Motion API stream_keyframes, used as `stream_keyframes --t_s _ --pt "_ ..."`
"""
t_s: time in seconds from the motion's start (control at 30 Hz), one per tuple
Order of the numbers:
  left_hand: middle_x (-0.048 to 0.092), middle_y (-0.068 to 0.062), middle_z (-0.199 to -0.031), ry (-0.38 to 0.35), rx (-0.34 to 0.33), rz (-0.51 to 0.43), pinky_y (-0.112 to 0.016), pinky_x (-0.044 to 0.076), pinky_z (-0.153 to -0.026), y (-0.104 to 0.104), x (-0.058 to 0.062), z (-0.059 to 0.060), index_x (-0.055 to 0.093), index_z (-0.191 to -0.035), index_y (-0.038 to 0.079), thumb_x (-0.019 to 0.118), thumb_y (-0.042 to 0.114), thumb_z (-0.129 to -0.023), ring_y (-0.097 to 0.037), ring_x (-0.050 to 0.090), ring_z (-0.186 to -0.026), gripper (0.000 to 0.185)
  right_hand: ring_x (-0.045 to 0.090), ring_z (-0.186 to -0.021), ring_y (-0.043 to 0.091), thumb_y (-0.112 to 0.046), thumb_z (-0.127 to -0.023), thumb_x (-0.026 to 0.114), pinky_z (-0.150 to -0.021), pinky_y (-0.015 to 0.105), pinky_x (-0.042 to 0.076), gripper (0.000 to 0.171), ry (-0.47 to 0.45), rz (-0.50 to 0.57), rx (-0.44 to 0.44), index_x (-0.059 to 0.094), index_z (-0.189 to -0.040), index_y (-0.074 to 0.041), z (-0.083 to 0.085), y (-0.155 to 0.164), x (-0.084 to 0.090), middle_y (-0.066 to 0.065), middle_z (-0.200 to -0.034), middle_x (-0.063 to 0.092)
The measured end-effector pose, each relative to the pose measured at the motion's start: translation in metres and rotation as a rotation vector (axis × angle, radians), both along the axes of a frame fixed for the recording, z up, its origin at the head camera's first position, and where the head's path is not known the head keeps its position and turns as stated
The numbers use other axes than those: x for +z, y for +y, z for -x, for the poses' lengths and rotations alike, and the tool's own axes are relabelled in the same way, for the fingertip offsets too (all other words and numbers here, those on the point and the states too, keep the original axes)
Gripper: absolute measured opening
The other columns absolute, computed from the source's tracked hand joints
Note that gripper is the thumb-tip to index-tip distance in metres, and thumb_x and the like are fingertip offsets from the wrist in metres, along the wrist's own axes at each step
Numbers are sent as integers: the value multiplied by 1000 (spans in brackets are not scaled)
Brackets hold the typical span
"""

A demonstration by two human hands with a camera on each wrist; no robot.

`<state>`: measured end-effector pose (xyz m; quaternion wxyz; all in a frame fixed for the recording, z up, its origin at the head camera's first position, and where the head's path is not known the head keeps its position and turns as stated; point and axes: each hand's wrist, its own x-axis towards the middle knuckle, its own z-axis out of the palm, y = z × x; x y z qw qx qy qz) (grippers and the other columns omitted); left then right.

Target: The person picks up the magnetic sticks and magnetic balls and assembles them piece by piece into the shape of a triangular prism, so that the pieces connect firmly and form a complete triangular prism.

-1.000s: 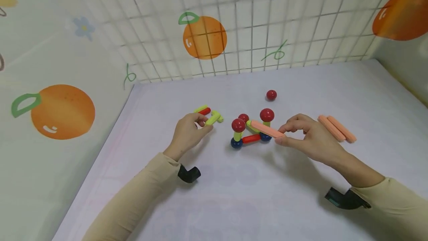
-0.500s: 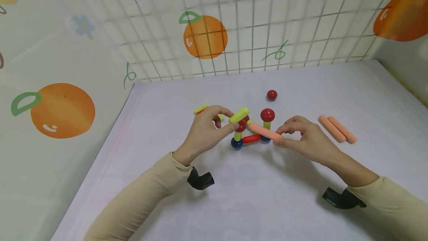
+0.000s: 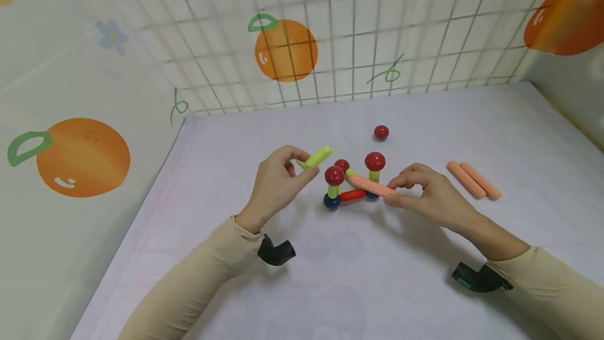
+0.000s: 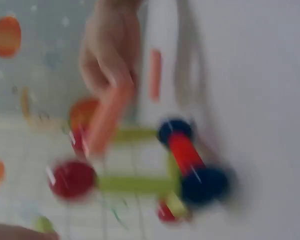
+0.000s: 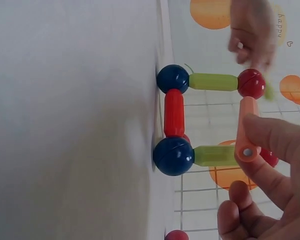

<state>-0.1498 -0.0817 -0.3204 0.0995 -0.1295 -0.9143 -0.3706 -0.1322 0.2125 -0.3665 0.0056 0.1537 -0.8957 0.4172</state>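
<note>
We've got our right hand (image 3: 427, 193) pinching the salmon rod (image 3: 373, 184) by its near end, laid against the little ball-and-rod frame (image 3: 351, 182) mid-tabletop (image 3: 424, 277). Our left hand (image 3: 278, 182) pinches a green rod (image 3: 317, 157) just beside it. These look light, stiff and smooth, so end grips seem best; the frame probably tips easily.

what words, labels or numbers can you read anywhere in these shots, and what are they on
None: no readable text shows in any view.
The wall covering bears only printed oranges, flowers and squiggles.
The green rod in the left hand, the pink rod in the right hand and the red ball are unmarked.
</note>
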Motion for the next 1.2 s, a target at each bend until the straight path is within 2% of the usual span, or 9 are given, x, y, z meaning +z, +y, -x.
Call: stream_keyframes --t_s 0.13,0.23,0.3,0.47,0.6,0.7,0.77,0.9,1.2 --pt "66 -2 -94 -156 153 239 -26 38 -58 -29 -21 13 66 -96 12 69 29 -80 -17 53 -69 24 45 -97 14 -43 -78 72 -71 28 38 20 -2 -5 1 70 -91 -28 1 1 0 -3 -99 57" --pt "65 -2 -91 -308 201 403 -26 40 -60 -46 -41 23 66 -96 11 67 29 -79 -17 56 -77 25 45 -97 14 -43 -78 72 -71 29 38 20 -12 -2 10 70 -91 -28 1 0 0 -2 -100 57" --pt "64 -3 -90 -351 211 448 -27 41 -59 -53 -50 27 66 -98 10 65 28 -78 -18 56 -79 27 44 -98 15 -44 -77 72 -72 30 38 21 -15 -2 14 70 -91 -28 2 -1 0 -3 -100 56" --pt "59 -7 -99 -206 153 376 -32 44 -68 -46 -47 28 62 -112 9 67 30 -79 -22 56 -84 39 44 -97 15 -44 -77 73 -72 31 37 22 -14 -2 15 69 -91 -28 2 -2 0 -3 -100 56" --pt "59 -4 -101 8 -63 208 -31 43 -69 -19 -27 18 62 -115 14 70 34 -82 -21 52 -81 40 45 -96 16 -43 -77 73 -72 31 37 21 -8 5 20 69 -91 -28 3 -2 0 -3 -100 56" --pt "57 0 -101 98 -208 151 -26 40 -62 1 -13 8 63 -117 18 71 36 -81 -15 47 -74 41 45 -96 17 -43 -77 73 -73 31 37 21 -8 10 24 69 -92 -29 3 -2 0 -1 -100 56" --pt "56 1 -103 124 -254 154 -24 38 -60 10 -7 3 62 -118 19 72 37 -80 -12 43 -73 44 45 -96 16 -43 -76 73 -73 32 37 21 -15 18 20 69 -92 -30 4 -3 -1 -1 -100 56" --pt "55 0 -104 143 -296 162 -23 38 -59 18 -4 0 64 -114 19 73 35 -79 -13 45 -74 40 43 -95 13 -43 -77 73 -73 31 38 21 -11 24 28 69 -93 -31 5 -4 -1 2 -101 56" --pt "55 0 -101 152 -288 153 -23 37 -59 15 -7 0 65 -109 18 71 28 -82 -12 43 -72 29 43 -93 11 -42 -77 73 -72 32 36 21 0 42 50 69 -94 -30 7 -8 -2 3 -99 56"
